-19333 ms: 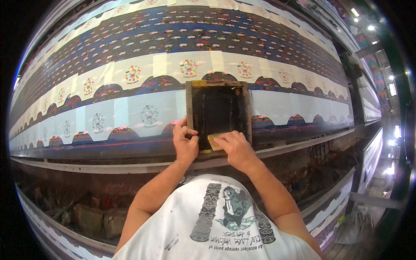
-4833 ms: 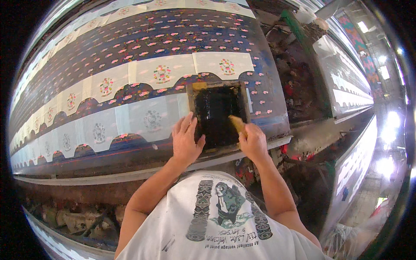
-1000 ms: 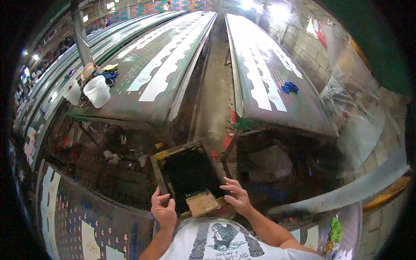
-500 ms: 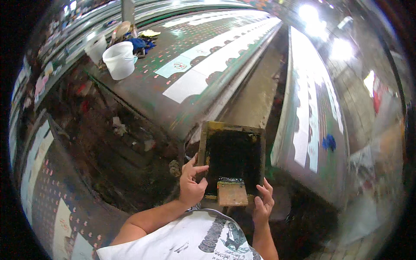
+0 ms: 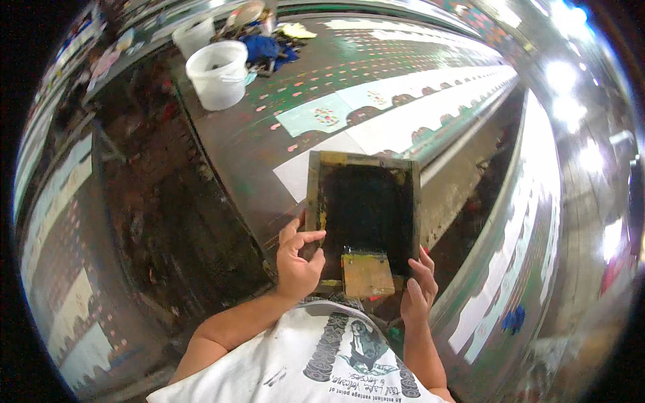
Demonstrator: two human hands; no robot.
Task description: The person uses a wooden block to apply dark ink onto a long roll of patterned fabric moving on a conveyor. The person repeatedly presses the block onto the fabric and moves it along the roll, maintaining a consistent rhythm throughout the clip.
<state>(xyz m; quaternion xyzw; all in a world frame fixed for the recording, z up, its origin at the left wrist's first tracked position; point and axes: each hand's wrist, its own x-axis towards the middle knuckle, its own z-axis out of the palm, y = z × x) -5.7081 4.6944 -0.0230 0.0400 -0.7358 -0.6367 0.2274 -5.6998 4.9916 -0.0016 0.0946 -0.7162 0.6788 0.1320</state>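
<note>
A screen-printing frame (image 5: 416, 201) with wooden edges and a dark mesh is held in front of me at chest height. My left hand (image 5: 297, 265) grips its left edge, thumb and fingers curled round the wood. On the lower right edge, my right hand (image 5: 420, 285) has its fingers closed against the frame. A squeegee with a wide wooden handle (image 5: 367, 275) rests inside the frame at its near end, its blade on the dark mesh. Neither hand touches the squeegee. Beyond the frame's far edge lies a white sheet (image 5: 302, 168) on the long printing table (image 5: 235, 144).
On the table's far left stand a white bucket (image 5: 216, 84) and a heap of blue cloth (image 5: 263, 50). Light blue sheets with floral prints (image 5: 322, 115) run along the table. Another long table with white sheets (image 5: 497, 269) and a blue thing (image 5: 513, 320) lies right.
My view has turned left, so the tables and bucket sit further right. The frame, with the squeegee in it, has come up in view and now overlaps the nearest white sheet.
</note>
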